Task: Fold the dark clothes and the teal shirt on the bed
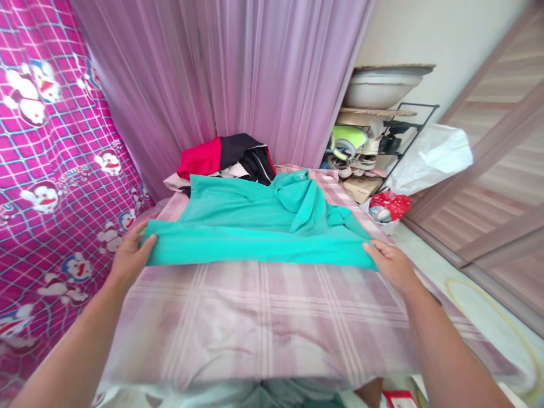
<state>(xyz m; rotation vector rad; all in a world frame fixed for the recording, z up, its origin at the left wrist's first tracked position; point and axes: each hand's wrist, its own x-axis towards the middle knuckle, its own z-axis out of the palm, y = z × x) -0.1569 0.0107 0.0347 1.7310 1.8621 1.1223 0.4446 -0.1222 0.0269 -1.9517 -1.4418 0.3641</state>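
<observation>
A turquoise shirt point(238, 207) lies across the plaid-covered table, its near part drawn into a long flat band. At the band's left end, my left hand point(134, 246) pinches the fabric between thumb and fingers. My right hand point(389, 260) grips the opposite end the same way. Between both hands the cloth is stretched fairly straight. Farther back on the right, the shirt is bunched in loose folds.
Red and black clothes point(225, 156) are heaped behind the shirt. A pink plaid cloth point(263, 317) covers the table. Patterned magenta fabric point(51, 170) hangs left, a purple curtain point(255, 73) behind. At right stand a shoe rack point(399, 153) and a white bag point(433, 158).
</observation>
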